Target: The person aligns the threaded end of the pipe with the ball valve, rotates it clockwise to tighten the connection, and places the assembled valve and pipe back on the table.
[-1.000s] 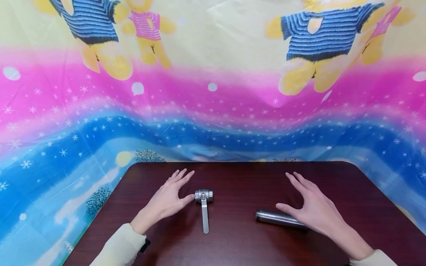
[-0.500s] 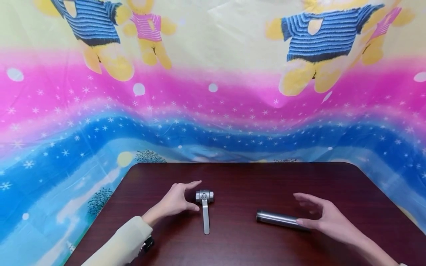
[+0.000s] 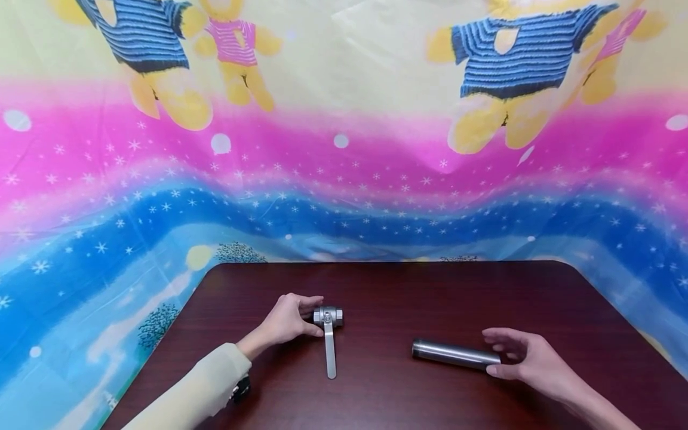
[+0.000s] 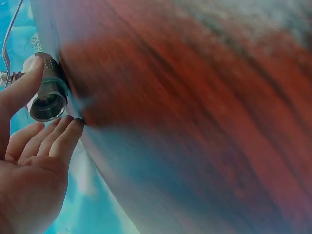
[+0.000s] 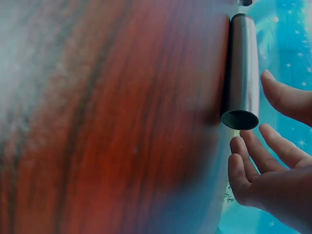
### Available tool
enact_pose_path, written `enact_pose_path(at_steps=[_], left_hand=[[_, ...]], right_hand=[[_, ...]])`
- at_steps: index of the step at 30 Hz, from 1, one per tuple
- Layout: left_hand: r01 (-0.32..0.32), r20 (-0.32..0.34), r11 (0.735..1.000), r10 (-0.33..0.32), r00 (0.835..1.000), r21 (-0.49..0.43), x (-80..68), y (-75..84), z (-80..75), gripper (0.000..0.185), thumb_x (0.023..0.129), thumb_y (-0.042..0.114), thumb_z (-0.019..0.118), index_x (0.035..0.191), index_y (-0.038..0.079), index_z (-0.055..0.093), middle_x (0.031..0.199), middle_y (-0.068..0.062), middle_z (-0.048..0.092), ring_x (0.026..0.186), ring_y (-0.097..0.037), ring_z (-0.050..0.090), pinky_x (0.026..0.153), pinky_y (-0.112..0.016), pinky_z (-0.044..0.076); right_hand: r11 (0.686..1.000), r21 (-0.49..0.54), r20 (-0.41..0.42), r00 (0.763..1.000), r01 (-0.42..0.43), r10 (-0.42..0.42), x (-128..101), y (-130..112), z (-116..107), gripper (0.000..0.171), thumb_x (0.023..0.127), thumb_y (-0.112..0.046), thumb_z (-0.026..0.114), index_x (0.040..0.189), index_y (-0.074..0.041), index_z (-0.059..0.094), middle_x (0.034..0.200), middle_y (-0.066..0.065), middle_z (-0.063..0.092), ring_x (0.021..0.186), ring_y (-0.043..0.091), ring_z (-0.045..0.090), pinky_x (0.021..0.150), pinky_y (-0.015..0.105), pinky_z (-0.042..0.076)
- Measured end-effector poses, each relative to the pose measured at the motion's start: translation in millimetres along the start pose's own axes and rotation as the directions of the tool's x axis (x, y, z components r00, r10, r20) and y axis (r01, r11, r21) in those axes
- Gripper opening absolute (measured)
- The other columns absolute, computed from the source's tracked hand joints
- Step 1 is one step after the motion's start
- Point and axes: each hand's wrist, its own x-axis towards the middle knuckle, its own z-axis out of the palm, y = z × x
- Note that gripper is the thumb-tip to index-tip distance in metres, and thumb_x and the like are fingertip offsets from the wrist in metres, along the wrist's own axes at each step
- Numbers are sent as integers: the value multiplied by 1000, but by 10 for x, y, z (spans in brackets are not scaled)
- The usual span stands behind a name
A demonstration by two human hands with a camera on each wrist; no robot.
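Observation:
A metal ball valve lies on the table, its long flat lever pointing toward me. My left hand is at its left end, thumb on the near side and fingers on the far side. The left wrist view shows the valve's threaded opening between thumb and fingers, which are not closed around it; contact cannot be told. To the right lies a steel pipe. My right hand spreads thumb and fingers about its right end. In the right wrist view a gap separates the thumb from the pipe.
Both metal parts rest on a dark red-brown wooden table with rounded far corners. Behind it hangs a patterned cloth with bears and snowflakes, reaching down along both sides. A black band shows at my left sleeve.
My left hand has turned and come in around the valve's left end. The right hand has drawn back and lowered from over the pipe to its right end. Valve and pipe stay in place.

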Motion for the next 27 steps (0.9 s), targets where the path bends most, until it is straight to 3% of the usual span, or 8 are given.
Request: enact_pose_path(at_steps=[6,14,21,27], left_hand=[[-17,-18,998,18,1000,62,24,-17,36,68,71,5,97,132,-8,69,127,-21,71,112,-28,72,93,-40,59],[0,-31,995,3,1000,96,23,10,48,64,71,6,97,129,-4,73,119,-13,76,103,-19,75,87,-33,61],[-9,-43,993,14,999,122,38,28,54,61,71,7,98,126,-3,75,114,-14,77,100,-19,75,85,-36,61],[-23,-34,990,28,999,140,45,3,63,62,69,7,98,126,-4,74,114,-15,77,100,-19,75,86,-38,61]], right_hand=[[1000,-8,14,1000,6,-5,-7,56,3,58,85,-16,89,133,7,66,124,18,72,101,11,67,82,28,57],[999,30,43,998,-37,36,6,69,-18,55,83,-10,89,130,9,67,119,17,72,97,18,68,75,29,58],[997,25,46,996,-78,76,22,89,-34,51,84,-9,88,127,10,69,115,15,73,94,22,69,72,30,59],[999,37,58,998,-31,29,10,102,1,52,83,-8,89,127,11,68,112,14,73,91,16,69,71,29,58]])
